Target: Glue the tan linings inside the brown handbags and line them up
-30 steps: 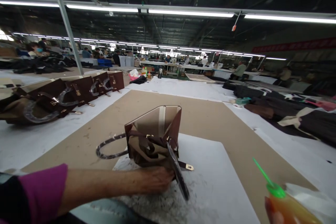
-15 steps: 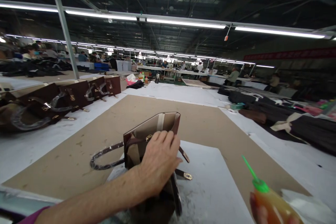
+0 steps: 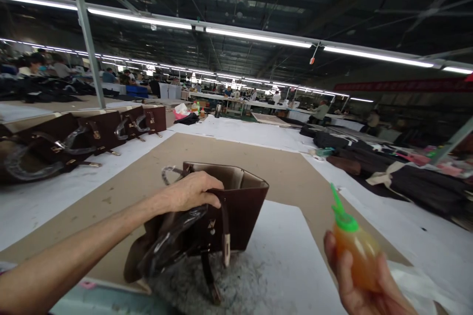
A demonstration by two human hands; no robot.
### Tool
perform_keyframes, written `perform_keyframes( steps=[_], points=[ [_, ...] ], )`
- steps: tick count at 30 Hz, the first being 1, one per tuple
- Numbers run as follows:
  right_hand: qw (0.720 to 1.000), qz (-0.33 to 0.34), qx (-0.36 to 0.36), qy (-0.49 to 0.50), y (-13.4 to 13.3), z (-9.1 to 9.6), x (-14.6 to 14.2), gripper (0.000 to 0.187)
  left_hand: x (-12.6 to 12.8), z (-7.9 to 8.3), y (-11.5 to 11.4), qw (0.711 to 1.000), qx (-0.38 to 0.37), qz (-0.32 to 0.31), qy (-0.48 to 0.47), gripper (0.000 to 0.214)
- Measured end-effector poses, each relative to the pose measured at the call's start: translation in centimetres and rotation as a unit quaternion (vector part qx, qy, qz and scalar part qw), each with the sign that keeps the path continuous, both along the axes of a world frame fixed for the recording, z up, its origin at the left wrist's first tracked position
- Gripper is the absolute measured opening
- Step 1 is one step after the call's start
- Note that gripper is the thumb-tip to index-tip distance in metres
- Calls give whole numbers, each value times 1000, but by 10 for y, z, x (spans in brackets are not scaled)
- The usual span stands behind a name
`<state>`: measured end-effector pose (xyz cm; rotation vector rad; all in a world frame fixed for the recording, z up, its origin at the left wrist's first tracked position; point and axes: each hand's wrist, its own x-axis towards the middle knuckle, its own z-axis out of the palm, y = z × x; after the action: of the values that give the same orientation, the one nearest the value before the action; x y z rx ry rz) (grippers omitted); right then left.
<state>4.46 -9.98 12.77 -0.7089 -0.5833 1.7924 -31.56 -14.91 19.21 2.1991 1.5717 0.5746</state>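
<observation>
A dark brown handbag (image 3: 240,211) with a beige lining stands upright on a white sheet (image 3: 291,266) in front of me. My left hand (image 3: 188,192) is closed over its top rim near the plastic-wrapped handle (image 3: 173,241), which hangs down the front. My right hand (image 3: 362,285), low at the right, is wrapped round a small squeeze bottle (image 3: 354,251) of amber liquid with a green cap and a thin green nozzle that points up.
A brown board (image 3: 121,197) covers the white table under the sheet. A row of finished brown handbags (image 3: 84,133) lies at the left. Dark fabric piles (image 3: 406,172) lie at the right. A metal post (image 3: 86,39) rises at the left; people work at far tables.
The handbag has gone from lying on its side to standing upright, turned by my left hand, which moved onto its top rim. My right hand has lifted the bottle further into view.
</observation>
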Motion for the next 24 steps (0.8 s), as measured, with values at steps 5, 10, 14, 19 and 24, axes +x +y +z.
perform_keyframes(
  steps=[5,10,14,19,24],
  points=[
    [993,41,-10,108,-11,69,-73,31,-26,-11,-30,997,-33,-16,-63,16],
    [982,68,-131,119,-4,95,-142,32,-25,-38,-59,960,-22,72,-270,20],
    [979,101,-144,98,9,89,-179,39,-9,-47,-59,910,41,250,-328,21],
    [983,141,-96,70,34,76,-191,38,-13,-48,-29,884,65,409,-218,16],
    [982,144,-101,65,45,66,-185,38,-31,-57,-2,853,35,517,-67,50]
  ],
)
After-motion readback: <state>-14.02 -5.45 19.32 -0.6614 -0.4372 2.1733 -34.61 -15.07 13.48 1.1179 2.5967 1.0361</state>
